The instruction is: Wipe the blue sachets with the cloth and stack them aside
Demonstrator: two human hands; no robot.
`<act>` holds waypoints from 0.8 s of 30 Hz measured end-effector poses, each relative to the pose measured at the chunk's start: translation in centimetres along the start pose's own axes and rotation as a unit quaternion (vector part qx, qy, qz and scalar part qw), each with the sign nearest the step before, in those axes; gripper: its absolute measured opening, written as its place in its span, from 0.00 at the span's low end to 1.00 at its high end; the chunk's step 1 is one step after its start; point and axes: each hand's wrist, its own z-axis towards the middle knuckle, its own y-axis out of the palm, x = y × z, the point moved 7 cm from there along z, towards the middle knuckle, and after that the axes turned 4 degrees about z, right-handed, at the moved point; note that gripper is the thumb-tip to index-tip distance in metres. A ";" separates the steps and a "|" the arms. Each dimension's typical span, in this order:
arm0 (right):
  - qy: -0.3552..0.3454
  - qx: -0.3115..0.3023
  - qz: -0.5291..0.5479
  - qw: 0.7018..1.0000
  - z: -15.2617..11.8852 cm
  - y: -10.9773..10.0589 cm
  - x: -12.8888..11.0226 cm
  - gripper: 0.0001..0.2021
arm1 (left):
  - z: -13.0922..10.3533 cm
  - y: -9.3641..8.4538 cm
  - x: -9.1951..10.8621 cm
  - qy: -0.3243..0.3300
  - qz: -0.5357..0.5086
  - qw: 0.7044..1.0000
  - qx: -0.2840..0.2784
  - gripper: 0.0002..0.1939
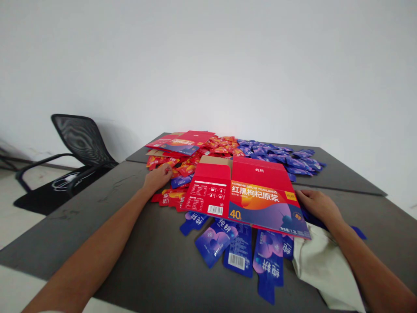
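Note:
A flattened red and blue carton [257, 195] lies over the sachets in the middle of the table. At its right edge is my right hand [317, 205], its fingers partly hidden at the carton's side, so I cannot make out its grip. My left hand [158, 177] rests left of the carton with its fingers curled together beside red sachets [167, 197]; anything between them is too small to tell. Blue sachets [237, 250] stick out below the carton's front edge. A pale cloth [322, 261] lies under my right forearm.
More flattened cartons [184, 142] are stacked at the back left. Behind the middle carton spread a heap of orange-red sachets [224, 145] and a heap of blue-purple sachets [286, 157]. A black mesh chair [78, 139] stands left of the grey table [143, 261].

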 end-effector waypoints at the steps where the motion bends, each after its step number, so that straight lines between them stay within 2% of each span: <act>1: 0.000 0.001 -0.001 1.000 0.0 0.0 0.0 0.31 | 0.0 0.0 0.0 -0.001 0.000 1.000 0.000 0.17; 24: -0.001 -0.005 0.006 1.000 -0.2 -0.1 -0.2 0.31 | -0.3 -0.3 0.2 0.001 0.004 1.000 -0.003 0.16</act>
